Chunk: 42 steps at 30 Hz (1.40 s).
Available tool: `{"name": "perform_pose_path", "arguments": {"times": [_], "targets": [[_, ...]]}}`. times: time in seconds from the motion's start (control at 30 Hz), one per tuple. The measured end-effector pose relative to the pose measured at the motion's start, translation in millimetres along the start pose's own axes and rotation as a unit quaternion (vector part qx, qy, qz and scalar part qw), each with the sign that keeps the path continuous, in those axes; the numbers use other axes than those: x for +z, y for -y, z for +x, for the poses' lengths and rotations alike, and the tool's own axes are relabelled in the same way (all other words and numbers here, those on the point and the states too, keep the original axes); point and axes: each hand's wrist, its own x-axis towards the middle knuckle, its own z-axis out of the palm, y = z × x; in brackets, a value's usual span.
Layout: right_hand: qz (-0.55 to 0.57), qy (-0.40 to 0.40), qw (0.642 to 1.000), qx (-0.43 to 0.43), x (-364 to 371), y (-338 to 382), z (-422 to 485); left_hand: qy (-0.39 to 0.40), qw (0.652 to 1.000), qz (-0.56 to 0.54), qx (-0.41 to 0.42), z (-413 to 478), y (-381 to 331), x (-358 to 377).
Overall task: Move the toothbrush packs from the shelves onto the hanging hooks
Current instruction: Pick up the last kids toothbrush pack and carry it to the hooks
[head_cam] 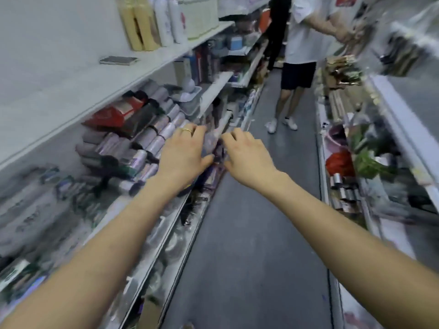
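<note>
Both my arms reach forward to the front edge of the left-hand shelf [209, 100]. A purplish, blurred pack [211, 142] sits between my hands; it looks like a toothbrush pack, though blur hides the detail. My left hand [184, 150], wearing a ring, has its fingers curled over the pack's left side. My right hand [244, 153] has its fingers bent onto the pack's right edge. More dark and purple packs [209, 176] lie along the shelf edge below my hands. No hanging hooks can be made out.
Rolls and tubes [152, 136] fill the left shelf, with bottles [152, 22] on the shelf above. A person in a white shirt and dark shorts [299, 55] stands ahead in the narrow aisle. Crowded shelves [370, 143] line the right side. The grey floor [249, 233] runs between.
</note>
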Motion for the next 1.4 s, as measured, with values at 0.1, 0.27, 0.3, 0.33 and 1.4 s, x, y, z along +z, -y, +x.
{"name": "perform_pose_path", "arguments": {"times": [0.1, 0.27, 0.3, 0.33, 1.4], "targets": [[-0.031, 0.022, 0.995, 0.095, 10, -77, -15, 0.032, 0.995, -0.035, 0.082, 57, -59, 45], [-0.076, 0.035, 0.964, 0.253, 6, -172, -50, 0.073, 0.965, -0.101, 0.230, 127, -156, 103], [-0.085, 0.037, 0.954, 0.284, 3, -186, -59, 0.082, 0.956, -0.110, 0.258, 137, -176, 111], [-0.093, 0.037, 0.944, 0.313, 1, -199, -70, 0.089, 0.946, -0.121, 0.286, 146, -196, 118], [-0.013, -0.043, 0.493, 0.869, -29, -271, -583, 0.217, 0.607, -0.197, 0.739, -94, -703, 187]]}}
